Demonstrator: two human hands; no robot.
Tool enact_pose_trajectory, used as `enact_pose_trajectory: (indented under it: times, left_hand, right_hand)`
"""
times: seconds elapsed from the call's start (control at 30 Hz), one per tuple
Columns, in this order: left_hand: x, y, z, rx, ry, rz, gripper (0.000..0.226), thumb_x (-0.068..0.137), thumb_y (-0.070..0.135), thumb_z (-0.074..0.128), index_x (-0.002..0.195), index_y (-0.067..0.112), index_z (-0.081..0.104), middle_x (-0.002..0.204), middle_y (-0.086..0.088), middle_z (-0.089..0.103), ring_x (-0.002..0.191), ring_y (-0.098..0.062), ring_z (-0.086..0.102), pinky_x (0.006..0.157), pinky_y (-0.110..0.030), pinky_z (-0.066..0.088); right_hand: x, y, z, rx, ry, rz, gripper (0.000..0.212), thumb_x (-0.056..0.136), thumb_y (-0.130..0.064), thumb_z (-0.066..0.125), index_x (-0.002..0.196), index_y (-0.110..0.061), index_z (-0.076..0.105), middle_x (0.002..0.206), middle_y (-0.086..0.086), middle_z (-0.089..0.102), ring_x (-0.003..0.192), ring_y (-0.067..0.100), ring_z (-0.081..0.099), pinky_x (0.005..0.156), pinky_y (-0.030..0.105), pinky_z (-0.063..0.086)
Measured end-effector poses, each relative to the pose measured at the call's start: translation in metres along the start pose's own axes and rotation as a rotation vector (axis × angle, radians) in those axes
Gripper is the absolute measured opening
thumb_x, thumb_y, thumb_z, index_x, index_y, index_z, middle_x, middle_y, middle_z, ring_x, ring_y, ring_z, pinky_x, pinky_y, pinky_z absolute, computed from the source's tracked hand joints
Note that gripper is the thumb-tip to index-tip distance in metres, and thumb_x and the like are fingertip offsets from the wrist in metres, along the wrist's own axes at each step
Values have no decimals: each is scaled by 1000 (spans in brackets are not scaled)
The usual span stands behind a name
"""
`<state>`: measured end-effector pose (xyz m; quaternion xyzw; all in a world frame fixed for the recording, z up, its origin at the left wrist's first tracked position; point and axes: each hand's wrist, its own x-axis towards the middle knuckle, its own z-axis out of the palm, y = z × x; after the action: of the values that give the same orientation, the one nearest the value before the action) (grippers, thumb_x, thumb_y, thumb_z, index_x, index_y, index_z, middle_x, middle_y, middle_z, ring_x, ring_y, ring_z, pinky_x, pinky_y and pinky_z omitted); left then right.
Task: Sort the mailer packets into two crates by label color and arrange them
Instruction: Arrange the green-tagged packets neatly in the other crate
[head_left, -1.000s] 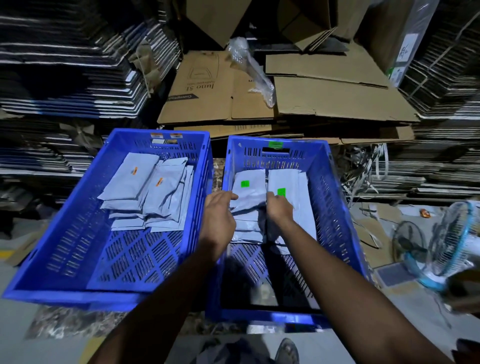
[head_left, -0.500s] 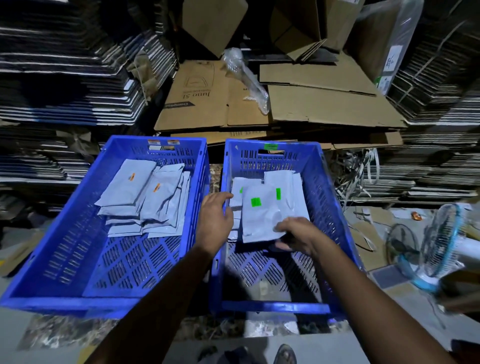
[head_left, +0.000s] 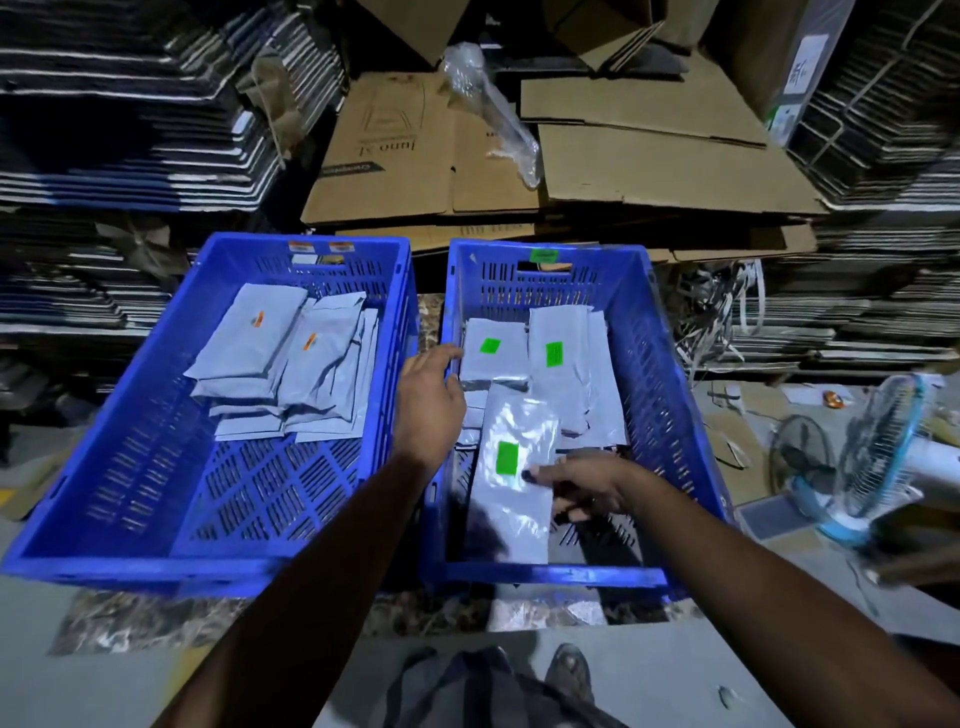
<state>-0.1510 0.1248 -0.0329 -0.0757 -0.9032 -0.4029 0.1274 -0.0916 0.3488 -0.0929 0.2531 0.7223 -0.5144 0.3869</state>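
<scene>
Packets with green labels are being rearranged in the right crate (head_left: 670, 395). One packet (head_left: 514, 483), which a second ago was lying in the far stacks, is now being drawn toward the near end, lengthwise, its green label (head_left: 508, 458) facing up. Right hand (head_left: 582, 488) is pinching its right edge, thumb on top near the label, other fingers curled beneath. Left hand (head_left: 431, 400), earlier resting on the left stack, is now reaching along the crate's left wall, fingers loosely extended toward the far-left packet (head_left: 493, 351); contact cannot be told. Judgement: sorting looks done and arranging is in progress, the person perhaps starting a near row.

Two more green-labelled packets are sitting at the far end, side by side, the right stack (head_left: 569, 374) taller. Left crate (head_left: 130, 415) is holding orange-labelled packets (head_left: 280, 364) in overlapping piles at its far end.

Writing: a green tag (head_left: 543, 255) on the right crate's rim, orange tags (head_left: 318, 246) on the left's; text too small to read. Flattened cardboard (head_left: 395, 150) behind is showing upside-down print, seemingly "Juno". A fan (head_left: 878, 457) is standing on the floor at right.
</scene>
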Motion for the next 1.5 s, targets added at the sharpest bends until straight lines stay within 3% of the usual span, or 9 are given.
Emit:
enact_pose_trajectory:
  times: [0.13,0.3,0.47,0.67,0.83,0.9,0.97,1.07,1.5]
  left_hand:
    - [-4,-4,1,10,-19,6,37,91,2,54,125,15,61,125,0,62,120,-17,49,99,-18,33]
    - [-2,0,0,5,-13,-1,36,92,3,52,125,17,61,125,0,61,121,-16,48,98,-18,32]
    - [0,3,-1,-9,0,7,35,92,1,53,122,14,63,125,-1,62,120,-18,50,102,-24,37]
    - [1,3,-2,-7,10,27,35,89,-2,53,118,13,64,122,-1,64,115,-19,51,101,-30,41]
    - [1,0,0,0,7,36,34,89,0,53,117,15,64,122,0,64,116,-18,50,99,-30,42]
    - [2,-1,1,0,9,32,34,89,0,52,116,15,65,122,1,64,116,-17,50,99,-30,42]
    - [2,-1,1,-6,12,33,34,88,-1,52,115,14,65,122,1,65,116,-17,50,99,-30,42]
    - [1,-2,1,-20,15,35,32,89,-1,52,115,14,66,123,1,64,117,-16,50,101,-28,41]
    - [-2,-5,1,-150,33,-10,27,91,3,54,112,10,68,123,-3,66,117,-14,57,101,-16,37]
  right_hand:
    - [19,-11,10,61,221,-269,13,90,-19,71,86,-14,60,82,11,60,66,22,56,59,27,45]
    - [19,-7,28,-420,24,-95,25,96,-24,64,87,-2,57,65,10,66,44,17,54,46,25,44]
    - [15,-17,41,-760,331,-197,33,92,-36,67,104,-6,68,105,11,71,101,27,66,75,26,47]
    - [20,-10,40,-706,414,-245,36,88,-32,72,111,-7,60,111,13,69,106,30,64,69,23,38]
    - [9,-12,49,-1102,406,-837,29,86,-32,61,107,-14,52,108,12,56,100,34,57,78,38,49]
    - [14,-5,59,-1310,233,-974,60,86,-47,49,130,-6,48,130,20,48,119,37,48,98,44,47]
    - [24,5,67,-1516,111,-781,90,89,-66,34,154,-6,19,160,24,15,148,38,17,119,49,23]
    - [37,15,73,-1638,67,-559,94,94,-70,30,156,-16,-16,161,15,-26,150,33,-19,121,53,2]
    - [57,-3,70,-1514,176,-589,102,89,-76,34,156,-16,-15,163,19,-17,152,36,-10,121,56,2]
